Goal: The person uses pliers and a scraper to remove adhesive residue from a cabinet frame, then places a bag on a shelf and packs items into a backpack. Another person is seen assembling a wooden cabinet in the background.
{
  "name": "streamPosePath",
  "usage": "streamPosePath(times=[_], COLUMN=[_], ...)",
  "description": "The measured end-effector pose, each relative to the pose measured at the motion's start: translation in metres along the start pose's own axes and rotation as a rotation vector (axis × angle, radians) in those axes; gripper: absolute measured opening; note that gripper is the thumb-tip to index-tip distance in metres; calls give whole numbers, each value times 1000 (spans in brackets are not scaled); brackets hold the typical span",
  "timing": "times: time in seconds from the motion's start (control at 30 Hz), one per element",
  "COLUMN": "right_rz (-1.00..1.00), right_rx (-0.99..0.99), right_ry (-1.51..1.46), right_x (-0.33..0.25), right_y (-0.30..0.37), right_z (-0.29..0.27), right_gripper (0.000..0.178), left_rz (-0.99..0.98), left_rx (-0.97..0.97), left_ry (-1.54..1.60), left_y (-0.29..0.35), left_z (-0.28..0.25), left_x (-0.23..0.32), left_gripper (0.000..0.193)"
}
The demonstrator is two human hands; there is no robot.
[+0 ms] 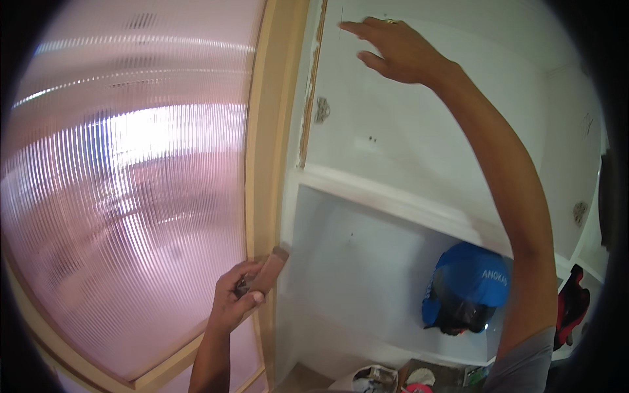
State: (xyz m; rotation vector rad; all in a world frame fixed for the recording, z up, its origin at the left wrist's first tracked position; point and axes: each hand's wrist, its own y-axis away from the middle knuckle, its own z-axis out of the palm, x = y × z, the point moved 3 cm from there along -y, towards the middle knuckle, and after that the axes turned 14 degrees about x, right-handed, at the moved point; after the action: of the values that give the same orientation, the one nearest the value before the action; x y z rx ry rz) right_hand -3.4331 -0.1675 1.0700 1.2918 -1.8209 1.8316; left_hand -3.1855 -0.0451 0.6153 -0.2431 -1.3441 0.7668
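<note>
My left hand (pixel 237 298) is closed around a flat, reddish-brown block (pixel 270 271) with a greyish end. Something dark and shiny also shows between the fingers, too small to make out. The block is held in front of the tan wooden frame (pixel 268 131) of a ribbed translucent panel (pixel 131 196), close to a white cabinet. Raised high, my right hand (pixel 400 52) has its fingers stretched to the left, with a ring on one. Nothing is in it. Behind it is the white upper compartment (pixel 419 124), near a cabinet edge with a rough brown strip (pixel 313 85).
A white shelf (pixel 380 200) divides the cabinet. In the lower compartment sits a blue helmet (pixel 468 281), with a red and black item (pixel 571 308) beyond my right arm. Metal hinge parts (pixel 322 110) are on the cabinet sides. Bags and small items (pixel 375 378) lie at the bottom.
</note>
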Motion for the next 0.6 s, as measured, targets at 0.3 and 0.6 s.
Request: streamPosePath(times=[0.3, 0.6], right_rz=[-30, -218], right_rx=[-137, -381], right_ry=[355, 299], right_x=[-62, -127], right_y=[-11, 49], right_z=[71, 67], right_gripper=[45, 55], left_rz=[83, 41], left_rx=[-28, -9], left_ry=[-70, 57], left_y=[-4, -4], left_z=[-3, 0], left_x=[0, -16], left_gripper=[60, 70])
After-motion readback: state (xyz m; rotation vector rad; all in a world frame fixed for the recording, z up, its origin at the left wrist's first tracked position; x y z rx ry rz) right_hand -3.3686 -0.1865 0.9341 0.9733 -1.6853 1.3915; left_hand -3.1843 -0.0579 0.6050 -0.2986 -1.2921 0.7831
